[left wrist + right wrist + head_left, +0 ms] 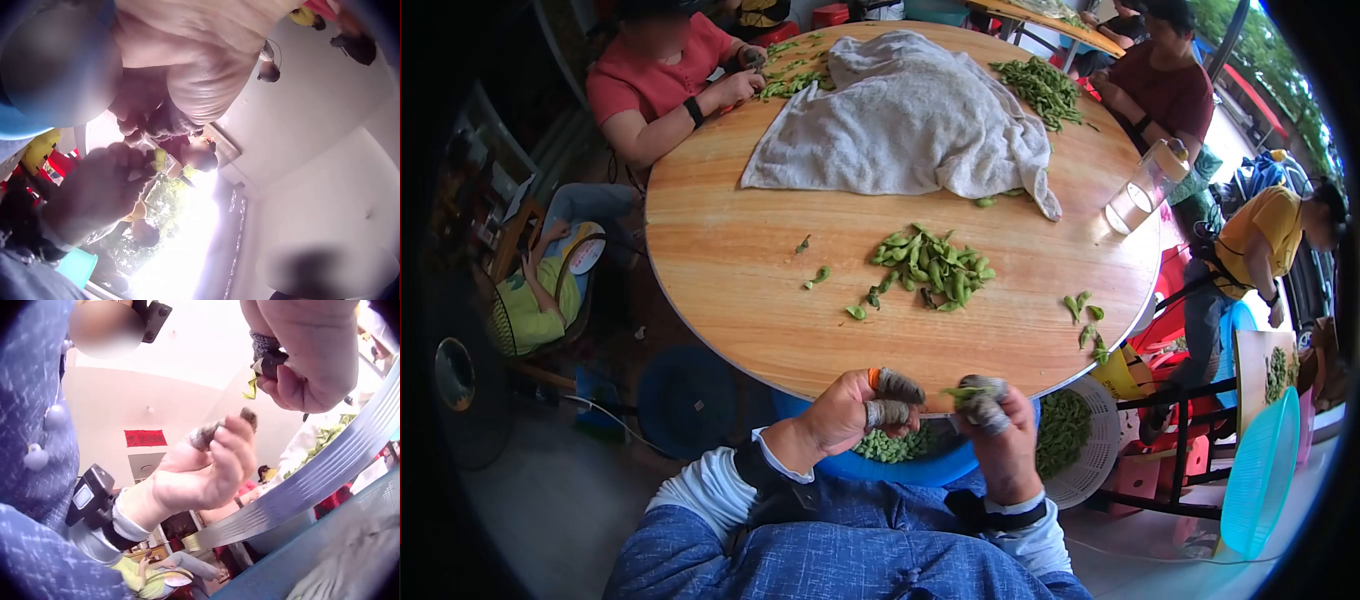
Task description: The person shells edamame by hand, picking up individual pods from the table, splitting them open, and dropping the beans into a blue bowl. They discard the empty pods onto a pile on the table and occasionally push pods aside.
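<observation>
Over the blue tub (830, 465), my right hand (1003, 440) pinches a green soybean pod (953, 393) between its wrapped thumb and forefinger. The pod also shows as a yellow-green piece (251, 387) in the right wrist view. My left hand (840, 412) hovers close by, its wrapped thumb and forefinger apart with nothing visible between them. Shelled green beans (892, 447) lie in the tub below both hands. On the table (780, 310) ahead sits a pile of pods (930, 265), with a few loose pods (1090, 320) to its right.
A grey towel (910, 120) covers a mound mid-table. A clear cup (1140, 195) stands near the right edge. Beside my right hand is a white basket (1105, 440) of pods. Across the table sit a person in red (670, 80) and another in maroon (1165, 80).
</observation>
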Tool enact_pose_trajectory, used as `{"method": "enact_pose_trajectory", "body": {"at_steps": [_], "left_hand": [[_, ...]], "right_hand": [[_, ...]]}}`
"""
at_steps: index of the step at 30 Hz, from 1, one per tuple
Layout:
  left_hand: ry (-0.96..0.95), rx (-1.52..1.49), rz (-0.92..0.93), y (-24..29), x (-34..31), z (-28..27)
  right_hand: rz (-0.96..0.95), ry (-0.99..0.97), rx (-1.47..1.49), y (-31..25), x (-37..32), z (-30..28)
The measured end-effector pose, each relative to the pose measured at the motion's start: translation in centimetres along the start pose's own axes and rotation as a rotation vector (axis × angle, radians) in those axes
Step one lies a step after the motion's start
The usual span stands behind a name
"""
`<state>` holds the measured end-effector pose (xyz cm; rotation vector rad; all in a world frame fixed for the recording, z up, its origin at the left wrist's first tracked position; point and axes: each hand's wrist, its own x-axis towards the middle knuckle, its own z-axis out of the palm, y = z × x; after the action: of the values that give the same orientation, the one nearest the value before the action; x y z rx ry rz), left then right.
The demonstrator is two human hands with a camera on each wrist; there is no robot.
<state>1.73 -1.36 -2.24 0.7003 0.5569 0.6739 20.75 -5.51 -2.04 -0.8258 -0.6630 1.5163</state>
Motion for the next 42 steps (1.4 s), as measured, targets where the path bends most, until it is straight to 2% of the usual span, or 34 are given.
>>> {"method": "enact_pose_trajectory", "body": {"at_steps": [1,3,4,5,7,10,11,13,14,17,19,23,26,29,33,36,39,40,42], "left_hand": [[-0.044,0.169,0.043,-0.3,-0.2,-0.1],[-0.126,0.513,0.137,-0.8,-0.6,-0.3],[-0.129,0.843,0.034,1.1,-1.3,1.2],[-0.172,1.148,0.029,1.5,-1.4,1.7],[-0.181,1.242,0.505,-0.9,-1.3,0.0],[-0.009,1.234,0.627,0.9,-2.1,-0.4],[0.176,1.144,0.599,1.0,-2.0,-1.7],[0.454,1.439,0.745,4.3,-1.9,-2.4],[0.471,1.502,0.797,5.7,-1.1,-4.4],[0.592,1.364,0.712,8.4,1.6,-9.5],[0.689,1.450,0.627,9.1,3.6,-12.8],[0.506,1.471,0.570,8.8,4.6,-13.4],[0.381,1.467,0.595,6.8,3.2,-10.4],[0.315,1.262,0.601,5.2,3.2,-9.5],[0.175,0.721,0.570,3.8,3.4,-7.0],[0.189,0.261,0.570,3.4,3.7,-6.9],[0.324,0.382,0.602,4.5,2.7,-8.2],[0.415,0.430,0.664,4.9,2.3,-8.3],[0.568,0.712,0.623,5.2,1.7,-8.3]], "right_hand": [[-0.040,-0.008,-0.030,-0.8,-0.1,-0.9],[-0.140,0.178,-0.326,-3.1,-0.8,-3.1],[-0.289,0.302,-0.629,-3.7,-0.8,-4.8],[-0.442,0.425,-0.929,-4.3,-1.0,-6.7],[-0.452,0.581,-1.344,-6.4,-2.5,-10.1],[-0.458,0.686,-1.056,-6.5,-4.2,-14.2],[-0.438,0.692,-1.012,-6.5,-4.7,-14.5],[-0.499,0.647,-0.914,-5.4,-4.7,-15.3],[-0.513,0.623,-0.894,-4.5,-4.5,-15.9],[-0.487,0.562,-0.866,-3.4,-3.9,-14.8],[-0.440,0.507,-0.803,-3.1,-3.7,-13.6],[-0.443,0.470,-0.796,-2.9,-3.8,-12.4],[-0.398,0.504,-0.787,-2.7,-3.8,-12.3],[-0.365,0.498,-0.771,-2.3,-3.7,-12.7],[-0.330,0.446,-0.836,-2.2,-3.5,-12.7],[-0.349,0.471,-0.745,-2.6,-3.7,-12.1],[-0.383,0.506,-0.705,-2.5,-4.2,-13.1],[-0.395,0.515,-0.713,-2.5,-4.5,-13.6],[-0.406,0.507,-0.698,-2.5,-4.6,-14.0]]}}
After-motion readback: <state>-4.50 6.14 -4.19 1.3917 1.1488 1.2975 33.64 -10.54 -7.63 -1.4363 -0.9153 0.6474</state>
